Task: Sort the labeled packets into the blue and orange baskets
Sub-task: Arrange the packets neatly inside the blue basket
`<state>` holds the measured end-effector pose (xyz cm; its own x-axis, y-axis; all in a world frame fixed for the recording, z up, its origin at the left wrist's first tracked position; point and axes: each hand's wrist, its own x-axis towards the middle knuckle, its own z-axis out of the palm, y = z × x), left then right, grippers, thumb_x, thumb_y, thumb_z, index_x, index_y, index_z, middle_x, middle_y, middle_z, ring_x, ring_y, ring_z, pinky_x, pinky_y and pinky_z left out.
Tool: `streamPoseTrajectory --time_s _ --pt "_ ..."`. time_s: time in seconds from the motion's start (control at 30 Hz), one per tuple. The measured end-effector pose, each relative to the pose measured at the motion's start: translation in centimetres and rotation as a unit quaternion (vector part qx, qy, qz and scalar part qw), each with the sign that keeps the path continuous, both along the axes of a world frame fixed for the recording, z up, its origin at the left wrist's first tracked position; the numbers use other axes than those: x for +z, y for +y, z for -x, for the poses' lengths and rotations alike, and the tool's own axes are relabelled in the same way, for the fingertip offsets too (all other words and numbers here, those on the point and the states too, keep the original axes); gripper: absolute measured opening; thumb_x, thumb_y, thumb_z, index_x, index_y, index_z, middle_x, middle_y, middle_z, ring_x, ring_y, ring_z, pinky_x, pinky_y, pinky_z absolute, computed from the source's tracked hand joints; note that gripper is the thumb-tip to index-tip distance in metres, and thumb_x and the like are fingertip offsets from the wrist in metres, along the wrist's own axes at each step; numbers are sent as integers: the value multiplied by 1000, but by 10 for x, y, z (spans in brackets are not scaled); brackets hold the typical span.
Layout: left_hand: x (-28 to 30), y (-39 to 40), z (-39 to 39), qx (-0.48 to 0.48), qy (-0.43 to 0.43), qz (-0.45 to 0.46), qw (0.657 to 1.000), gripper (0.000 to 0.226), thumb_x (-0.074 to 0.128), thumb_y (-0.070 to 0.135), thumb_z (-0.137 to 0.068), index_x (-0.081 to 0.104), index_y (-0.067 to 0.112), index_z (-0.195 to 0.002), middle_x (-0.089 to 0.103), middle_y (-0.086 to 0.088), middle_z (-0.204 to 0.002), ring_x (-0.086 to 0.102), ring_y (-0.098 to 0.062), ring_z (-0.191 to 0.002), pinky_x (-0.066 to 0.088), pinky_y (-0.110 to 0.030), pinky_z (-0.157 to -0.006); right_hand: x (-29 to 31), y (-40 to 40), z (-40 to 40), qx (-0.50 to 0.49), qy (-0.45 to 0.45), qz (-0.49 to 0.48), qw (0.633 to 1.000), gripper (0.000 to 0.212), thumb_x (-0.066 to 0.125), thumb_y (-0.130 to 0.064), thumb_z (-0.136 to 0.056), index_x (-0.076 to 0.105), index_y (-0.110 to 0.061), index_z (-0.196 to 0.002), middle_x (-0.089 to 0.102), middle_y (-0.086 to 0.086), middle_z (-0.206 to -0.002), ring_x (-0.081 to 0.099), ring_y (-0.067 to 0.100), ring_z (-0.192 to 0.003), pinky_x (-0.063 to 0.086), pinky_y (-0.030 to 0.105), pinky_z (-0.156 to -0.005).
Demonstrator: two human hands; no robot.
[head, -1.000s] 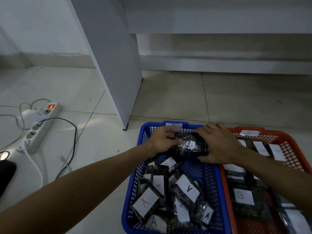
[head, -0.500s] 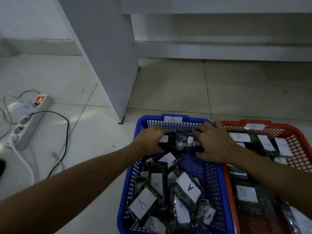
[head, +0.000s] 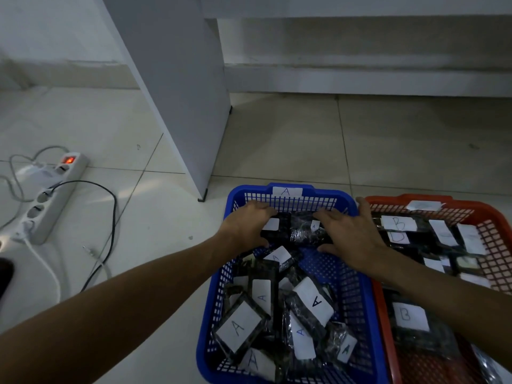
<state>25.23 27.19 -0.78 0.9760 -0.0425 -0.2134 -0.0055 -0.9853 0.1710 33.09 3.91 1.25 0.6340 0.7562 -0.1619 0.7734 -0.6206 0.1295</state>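
Both hands down at far end of blue basket (head: 357, 300). Left hand (head: 246, 225) fingers curled over black packets (head: 293, 231), tips hidden under; right hand (head: 349, 234) spread flat, pressing on same bundle. Can't tell how many pkts in it. Orange basket (head: 493, 234) w/ B pkts beside, cut off at right edge.

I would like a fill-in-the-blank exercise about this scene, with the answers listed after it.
1. Both hands, left and right, reach into the ____ basket.
2. Packets in the orange basket carry the letter ____.
3. The power strip's switch glows ____.

Answers: blue; B; red
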Motion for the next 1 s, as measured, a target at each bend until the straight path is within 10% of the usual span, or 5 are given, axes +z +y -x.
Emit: streamPoseTrajectory --time_s 0.33,0.53,0.67,1.0 --pt "13 3 6 7 2 82 997 76 87 31 -72 52 16 -138 57 -3 -135 49 -20 -127 41 -36 -108 -2 -6 -6 -6 56 -94 994 76 77 -61 -76 48 -27 -138 59 -7 -138 53 16 -130 12 54 -119" --pt "50 -4 43 -17 19 168 985 49 75 32 -86 61 15 -130 66 1 -124 61 -11 -111 51 -28 -98 30 -16 2 40 257 -214 942 51 71 -64 -78 65 -33 -119 67 -16 -115 59 -1 -106 53 30 -90" --pt "56 -15 70 -13 96 137 986 46 71 45 -87 64 18 -123 69 2 -114 62 -7 -97 54 -27 -88 50 -21 29 -11 460 -127 879 60 79 -62 -73 63 -32 -123 70 -12 -108 67 -4 -96 58 21 -82" --pt "54 -25 73 -26 172 24 984 72 74 64 -75 54 26 -133 54 -3 -128 45 -21 -120 46 -42 -101 36 -34 62 -44 530 -157 832 52 91 -34 -73 64 -29 -117 74 -7 -107 72 5 -94 61 33 -84"
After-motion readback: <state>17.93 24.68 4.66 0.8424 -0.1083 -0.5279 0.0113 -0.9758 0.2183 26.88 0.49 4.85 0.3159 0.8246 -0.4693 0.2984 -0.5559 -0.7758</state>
